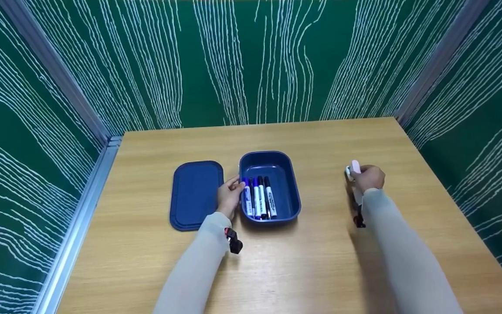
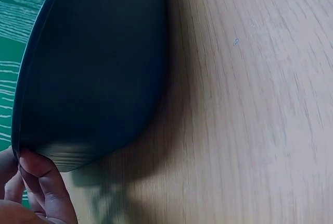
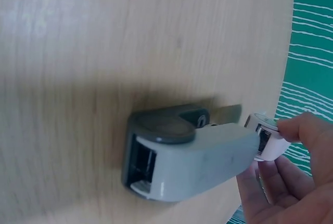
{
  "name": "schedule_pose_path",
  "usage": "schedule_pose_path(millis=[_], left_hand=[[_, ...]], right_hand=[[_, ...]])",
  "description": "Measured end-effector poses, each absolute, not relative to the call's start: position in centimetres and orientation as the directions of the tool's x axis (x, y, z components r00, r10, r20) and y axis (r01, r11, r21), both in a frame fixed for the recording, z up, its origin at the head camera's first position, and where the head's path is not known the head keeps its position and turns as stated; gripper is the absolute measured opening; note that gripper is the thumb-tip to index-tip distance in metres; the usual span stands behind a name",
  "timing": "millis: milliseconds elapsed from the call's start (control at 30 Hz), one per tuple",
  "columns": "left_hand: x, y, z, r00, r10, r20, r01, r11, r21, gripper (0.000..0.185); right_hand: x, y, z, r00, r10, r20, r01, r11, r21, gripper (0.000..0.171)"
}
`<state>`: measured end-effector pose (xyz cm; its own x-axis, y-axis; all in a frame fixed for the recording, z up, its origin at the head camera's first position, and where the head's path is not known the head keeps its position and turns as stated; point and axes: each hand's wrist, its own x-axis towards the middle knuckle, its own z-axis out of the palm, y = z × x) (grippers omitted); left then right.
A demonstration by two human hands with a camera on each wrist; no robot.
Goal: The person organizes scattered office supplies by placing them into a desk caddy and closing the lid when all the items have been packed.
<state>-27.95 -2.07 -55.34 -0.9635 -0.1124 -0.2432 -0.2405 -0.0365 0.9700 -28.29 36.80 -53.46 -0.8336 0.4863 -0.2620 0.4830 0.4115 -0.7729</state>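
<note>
At centre frame, the blue box [image 1: 269, 187] stands open with four markers [image 1: 259, 197] inside; its lid [image 1: 196, 194] lies left, not yet fitted. The left hand [image 1: 229, 195] pinches the box rim. Right of centre, the right hand [image 1: 368, 177] curls round a stapler [image 3: 190, 153], still outside.

4 markers [image 1: 259, 197], 1 box [image 1: 286, 168], 1 lid [image 1: 195, 194], 1 stapler [image 3: 192, 156]
</note>
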Motion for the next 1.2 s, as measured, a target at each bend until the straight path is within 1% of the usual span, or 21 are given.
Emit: schedule_pose_path(millis=[167,333,500,867,1033,1200], left_hand=[[-28.1,-2.0,-55.4,-0.964,-0.104,-0.245,-0.241,-0.051,0.969,0.040],[-28.1,-2.1,-55.5,-0.965,-0.097,-0.245,-0.241,-0.049,0.969,0.040],[-28.0,-2.2,-55.4,-0.963,-0.110,-0.245,-0.243,-0.038,0.969,0.040],[-28.1,-2.1,-55.5,-0.963,-0.119,-0.242,-0.238,-0.043,0.970,0.040],[-28.0,-2.0,-55.5,-0.965,-0.111,-0.239,-0.236,-0.037,0.971,0.040],[-28.0,-1.9,-55.5,-0.967,-0.108,-0.231,-0.227,-0.041,0.973,0.040]], right_hand=[[-28.4,36.2,-53.0,-0.845,0.503,-0.181,0.426,0.429,-0.796,0.049],[-28.6,35.5,-52.6,-0.851,0.515,-0.099,0.371,0.458,-0.808,0.044],[-28.8,34.4,-52.2,-0.859,0.509,-0.048,0.320,0.462,-0.827,0.041],[-28.6,30.4,-51.4,-0.887,0.452,0.090,0.155,0.476,-0.865,0.030],[-28.3,28.5,-51.3,-0.897,0.422,0.130,0.112,0.501,-0.858,0.028],[-28.0,26.4,-51.3,-0.912,0.378,0.162,0.052,0.497,-0.866,0.029]])
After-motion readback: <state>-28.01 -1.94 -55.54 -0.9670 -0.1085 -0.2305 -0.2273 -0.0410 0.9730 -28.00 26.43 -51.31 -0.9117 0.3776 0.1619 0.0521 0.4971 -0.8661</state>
